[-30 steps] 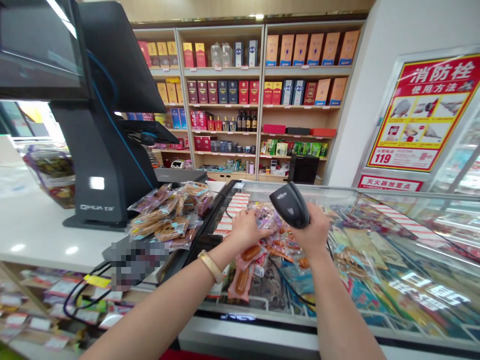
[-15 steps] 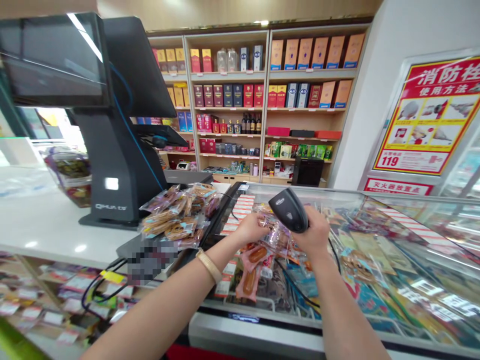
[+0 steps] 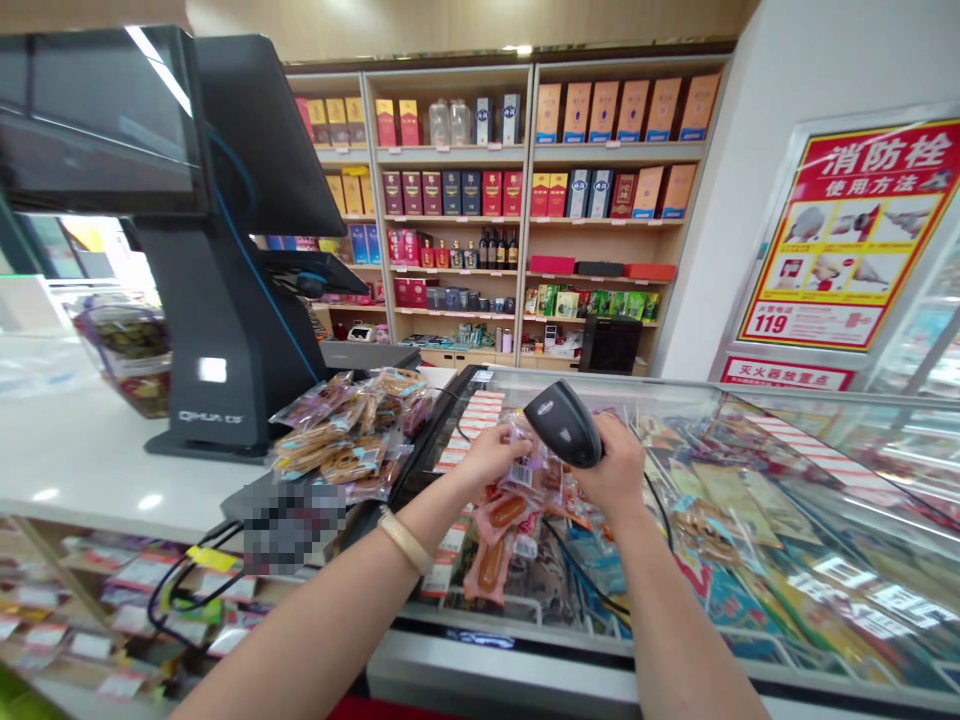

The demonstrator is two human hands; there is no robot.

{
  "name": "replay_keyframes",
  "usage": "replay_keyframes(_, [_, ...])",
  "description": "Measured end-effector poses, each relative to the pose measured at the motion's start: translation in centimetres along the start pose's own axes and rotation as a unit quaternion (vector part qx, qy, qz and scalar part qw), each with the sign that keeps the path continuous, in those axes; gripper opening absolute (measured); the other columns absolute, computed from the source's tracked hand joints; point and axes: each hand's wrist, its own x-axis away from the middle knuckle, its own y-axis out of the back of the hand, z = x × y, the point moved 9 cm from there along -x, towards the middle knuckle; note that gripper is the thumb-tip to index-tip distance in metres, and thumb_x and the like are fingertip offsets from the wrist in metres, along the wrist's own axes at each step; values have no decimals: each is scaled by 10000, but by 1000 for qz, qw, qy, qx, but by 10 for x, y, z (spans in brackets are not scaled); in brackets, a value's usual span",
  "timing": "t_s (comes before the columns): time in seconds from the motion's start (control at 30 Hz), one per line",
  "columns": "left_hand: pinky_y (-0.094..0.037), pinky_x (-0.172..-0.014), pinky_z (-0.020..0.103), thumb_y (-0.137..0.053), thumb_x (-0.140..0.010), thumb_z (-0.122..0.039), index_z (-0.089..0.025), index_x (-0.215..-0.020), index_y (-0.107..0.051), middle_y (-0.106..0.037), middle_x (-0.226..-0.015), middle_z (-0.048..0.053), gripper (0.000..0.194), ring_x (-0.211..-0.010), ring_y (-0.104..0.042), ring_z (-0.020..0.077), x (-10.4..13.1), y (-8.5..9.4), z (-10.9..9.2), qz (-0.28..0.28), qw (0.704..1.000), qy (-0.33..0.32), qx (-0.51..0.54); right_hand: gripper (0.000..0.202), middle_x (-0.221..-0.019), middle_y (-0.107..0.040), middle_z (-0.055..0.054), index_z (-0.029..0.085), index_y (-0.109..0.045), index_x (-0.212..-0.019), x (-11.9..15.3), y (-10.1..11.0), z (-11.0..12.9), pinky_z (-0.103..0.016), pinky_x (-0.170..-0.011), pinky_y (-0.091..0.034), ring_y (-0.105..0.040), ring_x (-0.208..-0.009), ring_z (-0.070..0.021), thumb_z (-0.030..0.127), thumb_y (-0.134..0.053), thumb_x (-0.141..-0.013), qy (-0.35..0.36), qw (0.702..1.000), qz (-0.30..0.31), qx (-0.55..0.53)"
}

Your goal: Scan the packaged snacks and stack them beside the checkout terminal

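Note:
My left hand (image 3: 493,458) pinches a clear-wrapped snack packet (image 3: 520,470) whose barcode label faces up. A black handheld scanner (image 3: 562,424) is gripped in my right hand (image 3: 616,468), its head tilted toward that packet. Both hands are above the glass top of a display freezer. Just below them, pink-wrapped sausages (image 3: 491,565) lie with other packets on the glass. To the left, a pile of wrapped snacks (image 3: 349,430) rests beside the black monitor stand. The scanner's handle is mostly hidden by my right fingers.
A black dual-screen till (image 3: 232,330) stands on the white counter (image 3: 90,460) at left. The scanner's black cable (image 3: 581,575) loops across the freezer (image 3: 825,540). Another snack packet (image 3: 705,525) sits right of my right hand. Shelves of boxes (image 3: 531,155) stand behind.
The packet in my left hand now shows its barcode label more plainly. My hands and the scanner appear slightly further left, as the whole view has shifted a little.

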Motion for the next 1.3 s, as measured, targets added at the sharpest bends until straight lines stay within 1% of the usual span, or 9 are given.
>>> replay_keyframes(0.1, [-530,-562,288,-536,-797,-338,-208,-905,-491,-643,-752,11,175,-603,-634,142,11,32,3,-51,995,25,88,139,-709,-629,-44,198,-643,-838,-1,0,5,-301,-610,-402,-583,-662,-208,304,-588,-766,9,1000,6,-17])
replay_keyframes(0.23, [-579,-648,341,-701,-666,-326,-230,-897,-416,-624,-750,-31,379,-638,-649,132,26,77,-1,-151,950,2,274,147,-745,-666,-51,202,-662,-847,0,-13,13,-300,-632,-430,-615,-693,-209,295,-594,-756,24,997,65,-44])
replay_keyframes(0.33, [-587,-648,338,-733,-618,-313,-229,-910,-428,-611,-776,-43,430,-651,-643,120,35,99,-5,-202,939,-25,278,145,-780,-696,-52,209,-675,-852,4,-30,18,-299,-652,-453,-636,-726,-212,260,-623,-726,33,989,142,-37])
replay_keyframes(0.57, [-609,-658,372,-717,-631,-294,-224,-937,-438,-612,-855,-24,420,-695,-655,129,41,113,-2,-230,934,-42,269,208,-854,-729,-46,226,-693,-878,12,-49,19,-297,-699,-482,-669,-793,-212,189,-624,-686,25,974,224,-9])
replay_keyframes(0.8, [-616,-666,372,-713,-646,-273,-212,-944,-458,-612,-842,-25,397,-692,-646,123,46,114,2,-237,931,-49,273,197,-836,-726,-35,228,-690,-866,15,-52,18,-294,-685,-482,-673,-780,-215,182,-611,-692,19,971,238,-4])
replay_keyframes(0.9, [-617,-651,361,-708,-656,-290,-211,-941,-450,-616,-843,-20,393,-698,-658,134,49,128,0,-238,931,-54,272,203,-872,-733,-46,226,-691,-877,16,-50,16,-304,-690,-489,-674,-788,-224,192,-617,-690,20,975,222,-3])
replay_keyframes(0.97, [-615,-628,342,-698,-674,-294,-219,-967,-442,-620,-862,-20,396,-692,-661,133,52,152,-5,-258,929,-72,256,195,-899,-736,-59,223,-693,-886,15,-47,15,-313,-692,-495,-675,-786,-228,222,-626,-703,22,979,203,-6])
replay_keyframes(1.1, [-613,-624,309,-650,-748,-213,-232,-1070,-417,-619,-849,-27,398,-662,-657,114,56,227,-11,-354,914,-86,179,204,-871,-732,-70,213,-699,-902,14,-42,16,-320,-686,-496,-675,-780,-237,267,-639,-715,34,983,178,-13])
replay_keyframes(1.3, [-607,-700,300,-562,-843,-148,-160,-1161,-439,-674,-859,50,340,-710,-700,137,51,310,15,-452,889,78,21,184,-794,-718,-63,200,-694,-861,12,-37,14,-299,-644,-472,-657,-710,-217,313,-615,-740,36,988,147,-4])
